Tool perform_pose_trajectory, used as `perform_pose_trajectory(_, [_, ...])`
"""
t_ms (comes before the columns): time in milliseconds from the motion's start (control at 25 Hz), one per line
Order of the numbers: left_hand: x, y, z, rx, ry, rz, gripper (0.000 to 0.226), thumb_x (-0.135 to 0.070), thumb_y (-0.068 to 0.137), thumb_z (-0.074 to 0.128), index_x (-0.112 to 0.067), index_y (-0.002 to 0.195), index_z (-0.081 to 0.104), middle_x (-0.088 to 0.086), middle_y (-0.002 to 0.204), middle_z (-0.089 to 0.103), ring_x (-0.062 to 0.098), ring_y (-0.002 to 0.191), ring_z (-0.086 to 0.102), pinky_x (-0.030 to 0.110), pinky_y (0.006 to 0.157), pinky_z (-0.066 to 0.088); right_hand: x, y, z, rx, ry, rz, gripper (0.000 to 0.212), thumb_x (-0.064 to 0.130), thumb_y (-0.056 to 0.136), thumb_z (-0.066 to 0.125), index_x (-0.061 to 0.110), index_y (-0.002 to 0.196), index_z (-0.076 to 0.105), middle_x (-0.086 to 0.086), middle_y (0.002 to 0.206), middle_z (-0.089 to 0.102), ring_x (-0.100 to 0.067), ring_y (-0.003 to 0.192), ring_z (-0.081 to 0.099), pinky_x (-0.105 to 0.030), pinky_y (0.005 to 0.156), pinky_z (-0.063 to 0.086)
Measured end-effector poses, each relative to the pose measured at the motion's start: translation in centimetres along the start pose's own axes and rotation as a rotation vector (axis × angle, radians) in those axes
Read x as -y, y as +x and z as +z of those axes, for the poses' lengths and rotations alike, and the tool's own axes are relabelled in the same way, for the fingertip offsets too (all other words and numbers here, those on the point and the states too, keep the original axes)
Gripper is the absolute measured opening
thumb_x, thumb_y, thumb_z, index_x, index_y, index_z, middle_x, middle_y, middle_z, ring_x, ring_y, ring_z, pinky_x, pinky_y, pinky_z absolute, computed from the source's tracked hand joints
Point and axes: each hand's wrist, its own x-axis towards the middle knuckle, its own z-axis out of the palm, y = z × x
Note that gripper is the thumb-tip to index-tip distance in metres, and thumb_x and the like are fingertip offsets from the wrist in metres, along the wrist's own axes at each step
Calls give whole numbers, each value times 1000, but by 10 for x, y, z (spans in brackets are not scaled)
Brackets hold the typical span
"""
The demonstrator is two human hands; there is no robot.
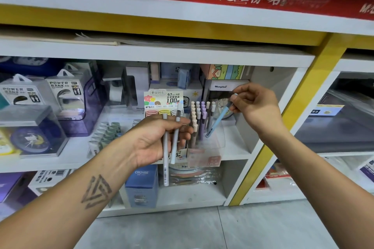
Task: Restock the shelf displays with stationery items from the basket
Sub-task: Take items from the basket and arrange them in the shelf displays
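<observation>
My left hand (159, 139) grips two pale grey pens (166, 157) upright in front of the middle shelf. My right hand (257, 107) pinches the top of a light blue pen (217, 121), which slants down to the left over a clear pen display stand (204, 143). That stand holds several pens with cream and purple caps (199, 115). A lead refill display card (164, 101) stands just left of the pens, behind my left hand. The basket is out of view.
Power bank boxes (64, 95) and a boxed clock (32, 135) fill the shelf's left side. A blue carton (141, 186) sits on the lower shelf. A yellow upright (287, 123) divides this bay from the right one. Grey floor tiles (202, 228) lie below.
</observation>
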Motion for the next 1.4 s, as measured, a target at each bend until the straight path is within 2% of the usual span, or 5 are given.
perform_pose_trajectory(160, [2, -1, 2, 6, 21, 0, 25, 3, 95, 55, 3, 117, 66, 24, 94, 71, 28, 69, 70, 32, 60, 59, 0, 0, 1, 11, -26, 11, 10, -4, 92, 65, 1, 100, 63, -30, 88, 68, -23, 65, 68, -27, 68, 60])
perform_pose_trajectory(440, [3, 2, 8, -53, 32, 20, 28, 2, 94, 56, 5, 120, 64, 16, 73, 64, 16, 53, 53, 21, 45, 41, -2, 2, 2, 30, -28, 26, 8, -3, 91, 66, 0, 98, 64, -29, 87, 69, -12, 60, 69, -22, 63, 58])
perform_pose_trajectory(960, [5, 6, 3, -27, 33, 23, 22, 4, 91, 58, 6, 111, 65, 18, 80, 69, 24, 66, 65, 31, 57, 56, -10, 11, 6, 2, -91, -28, 21, 0, 90, 69, 19, 83, 64, -27, 86, 68, -25, 70, 70, -34, 71, 61])
perform_pose_trajectory(1160, [6, 10, -1, -45, 21, 8, 12, 5, 89, 60, -1, 99, 65, 21, 78, 67, 21, 58, 60, 25, 48, 48, -9, 12, 9, 48, -124, -58, 14, 5, 90, 71, 17, 83, 67, -16, 75, 70, -17, 59, 67, -38, 69, 60])
perform_pose_trajectory(1400, [6, 14, -1, -72, 25, 31, 11, 6, 92, 56, -3, 86, 61, 19, 70, 63, 16, 46, 49, 20, 41, 36, -5, 8, 9, 59, -92, -39, 11, 3, 90, 70, 13, 85, 67, -22, 78, 70, -19, 59, 65, -34, 66, 59])
